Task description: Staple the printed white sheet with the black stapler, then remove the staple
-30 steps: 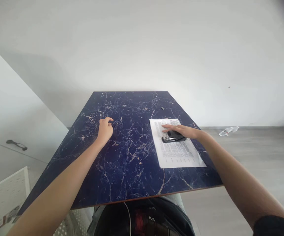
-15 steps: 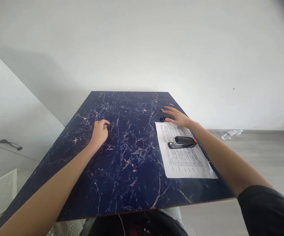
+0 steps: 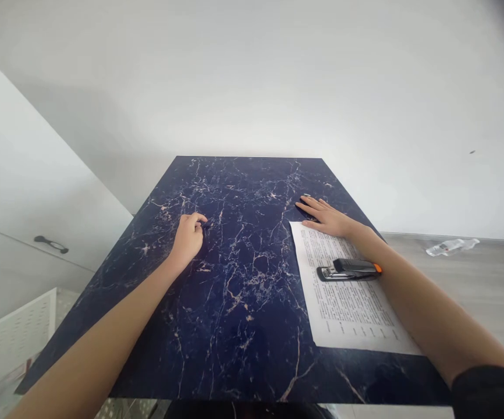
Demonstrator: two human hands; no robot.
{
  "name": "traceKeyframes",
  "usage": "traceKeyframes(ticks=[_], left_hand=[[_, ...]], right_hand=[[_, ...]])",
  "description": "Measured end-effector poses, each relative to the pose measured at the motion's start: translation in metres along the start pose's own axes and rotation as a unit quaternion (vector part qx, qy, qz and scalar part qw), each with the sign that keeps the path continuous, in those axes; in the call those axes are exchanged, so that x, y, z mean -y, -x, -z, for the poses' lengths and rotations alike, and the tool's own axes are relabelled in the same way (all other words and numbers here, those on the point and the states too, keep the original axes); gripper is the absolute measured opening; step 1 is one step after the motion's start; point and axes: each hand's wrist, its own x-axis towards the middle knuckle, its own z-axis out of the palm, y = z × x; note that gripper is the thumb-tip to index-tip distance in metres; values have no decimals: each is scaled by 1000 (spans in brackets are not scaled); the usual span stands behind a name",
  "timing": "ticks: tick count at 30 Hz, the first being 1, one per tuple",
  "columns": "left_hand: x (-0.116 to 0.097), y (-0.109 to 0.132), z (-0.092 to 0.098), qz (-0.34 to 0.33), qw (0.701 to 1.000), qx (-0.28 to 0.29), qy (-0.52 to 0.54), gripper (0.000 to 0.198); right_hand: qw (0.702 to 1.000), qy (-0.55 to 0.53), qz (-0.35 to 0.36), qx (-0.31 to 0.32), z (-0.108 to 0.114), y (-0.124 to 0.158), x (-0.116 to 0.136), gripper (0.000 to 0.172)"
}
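Observation:
My left hand (image 3: 188, 237) rests on the dark blue marbled table (image 3: 243, 256) with its fingers curled in. A small dark patch shows by its fingertip; I cannot tell whether it is a thing or a shadow. Near the table's right edge, my right hand (image 3: 326, 219) lies palm down, fingers stretched out. Small dark items that lay there are now mostly hidden beneath that hand. Its thumb is at the top edge of a printed sheet of paper (image 3: 334, 311). A black stapler (image 3: 352, 270) with an orange end lies on the paper, beside my right forearm.
A white wall (image 3: 252, 75) stands behind the table. On the left is a white cabinet with a dark handle (image 3: 51, 244), and below it a white perforated panel (image 3: 20, 320). A clear plastic wrapper (image 3: 451, 247) lies on the grey floor to the right.
My right hand has come down flat over the small black items, spreading its fingers. My left hand keeps its curled pose. The whole view has shifted, so the table appears farther right.

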Motion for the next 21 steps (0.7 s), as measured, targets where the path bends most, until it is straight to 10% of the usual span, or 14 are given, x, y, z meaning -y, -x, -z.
traceKeyframes(ticks=[21], left_hand=[[-1, -1, 0, 3, 1000, 3, 11, 33]], right_hand=[[990, 27, -133, -29, -25, -77, 72, 101]])
